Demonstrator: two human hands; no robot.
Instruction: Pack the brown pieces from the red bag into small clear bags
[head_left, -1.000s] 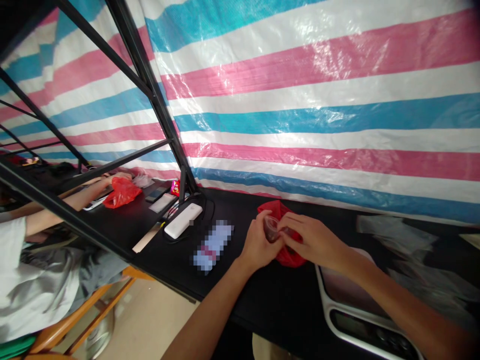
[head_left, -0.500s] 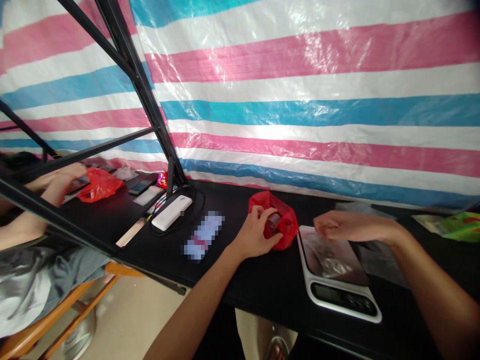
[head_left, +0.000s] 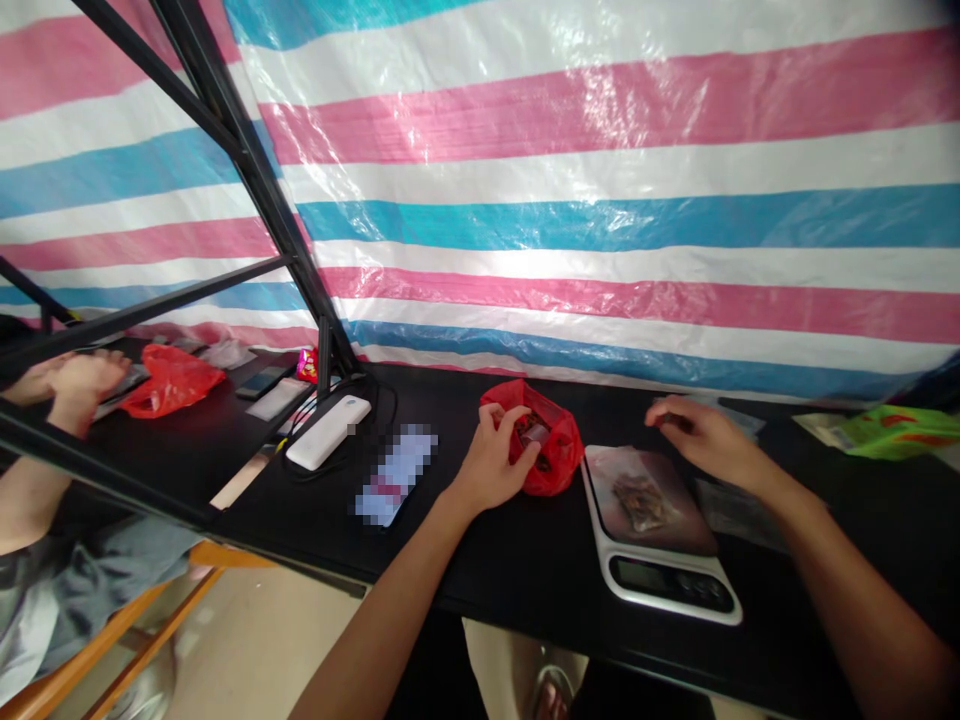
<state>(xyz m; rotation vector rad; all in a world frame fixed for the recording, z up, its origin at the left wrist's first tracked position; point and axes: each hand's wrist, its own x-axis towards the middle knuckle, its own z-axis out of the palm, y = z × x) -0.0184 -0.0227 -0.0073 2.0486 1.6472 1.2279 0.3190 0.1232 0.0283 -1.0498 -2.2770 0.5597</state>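
At the back, striped sheet (head_left: 562, 220). Below, black counter (head_left: 525, 555). Upon it, white scale (head_left: 667, 580). Just to the left, red bag (head_left: 564, 460), open-mouthed. At the mouth, left hand (head_left: 487, 460), half-spread. Near the scale's far right corner, right hand (head_left: 701, 440), loosely curled; cannot tell if holding anything. On the scale, packet (head_left: 641, 500). Inside the bag, beside the left fingers, clear piece (head_left: 534, 434); cannot tell if gripped.

my left hand (head_left: 491, 460) is showing bare, my right hand (head_left: 701, 440) is showing bare, my 2 forearms (head_left: 405, 588) are showing uncovered, dark cloth (head_left: 435, 672) is covering my legs
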